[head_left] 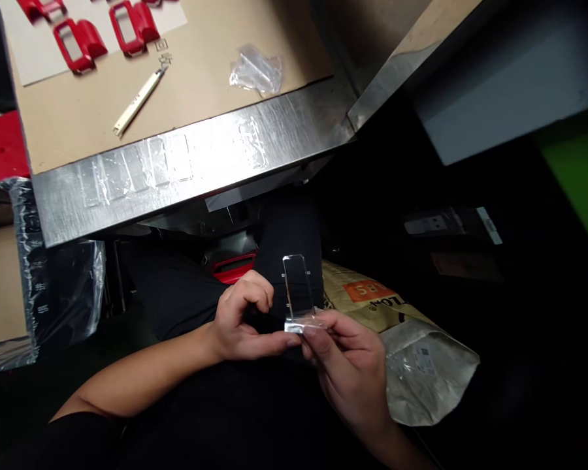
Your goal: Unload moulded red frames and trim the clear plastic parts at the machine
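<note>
Between thumb and fingers of my right hand [350,359] is a thin clear plastic plate [298,287], standing roughly upright above my lap with small tabs along its sides. At its lower end there is a shiny strip of film [295,325], partly covered by the right fingers. My left hand [247,316] is beside it, fingers curled and thumb stretched apart from them. The left thumb tip is at the strip's lower left edge; whether it presses on the strip I cannot tell. Several similar clear plates [157,160] lie along the bench's metal edge.
On the cardboard-covered bench are a utility knife [140,101], crumpled clear film [257,68] and several red plastic frames [134,27]. The metal bench edge [66,219] runs ahead of me. A printed sack [362,287] and a silvery bag [428,372] are at my right.
</note>
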Tool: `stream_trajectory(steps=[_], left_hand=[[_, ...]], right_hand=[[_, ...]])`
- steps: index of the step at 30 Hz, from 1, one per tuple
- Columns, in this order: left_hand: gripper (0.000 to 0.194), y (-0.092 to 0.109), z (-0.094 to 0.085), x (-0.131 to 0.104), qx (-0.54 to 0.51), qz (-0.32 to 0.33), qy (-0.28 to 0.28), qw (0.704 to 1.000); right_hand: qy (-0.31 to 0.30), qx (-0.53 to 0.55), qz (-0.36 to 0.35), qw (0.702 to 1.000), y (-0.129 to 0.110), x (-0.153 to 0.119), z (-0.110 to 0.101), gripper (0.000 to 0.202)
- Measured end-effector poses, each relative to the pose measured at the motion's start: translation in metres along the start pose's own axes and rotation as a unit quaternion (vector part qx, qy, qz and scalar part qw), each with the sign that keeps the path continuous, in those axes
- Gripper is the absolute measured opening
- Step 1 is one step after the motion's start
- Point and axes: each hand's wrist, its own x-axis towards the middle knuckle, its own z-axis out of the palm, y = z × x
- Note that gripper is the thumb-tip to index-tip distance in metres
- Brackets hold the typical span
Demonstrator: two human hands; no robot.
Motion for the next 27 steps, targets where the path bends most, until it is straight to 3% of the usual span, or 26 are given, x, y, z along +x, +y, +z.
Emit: stream_trajectory(steps=[6,13,22,27], left_hand=[[0.049,0.008,0.003,-0.005,-0.103,-0.147,0.018,0.984],[0.052,0.008,-0.002,-0.006,-0.199,-0.310,0.018,0.929],[0.059,0.006,-0.008,-0.002,-0.215,-0.356,-0.045,0.908],[0.052,0.005,-0.005,-0.004,-0.239,-0.349,-0.015,0.906]], right_hand=[[0.001,-0.090,-0.060,0.994,-0.005,0.002,0.003,0.011],[-0.019,-0.179,-0.086,0.980,-0.010,0.003,0.005,0.014],[-0.058,-0.218,-0.123,0.966,-0.008,0.004,0.003,0.022],[-0.060,-0.217,-0.126,0.966,-0.010,0.004,0.005,0.018]])
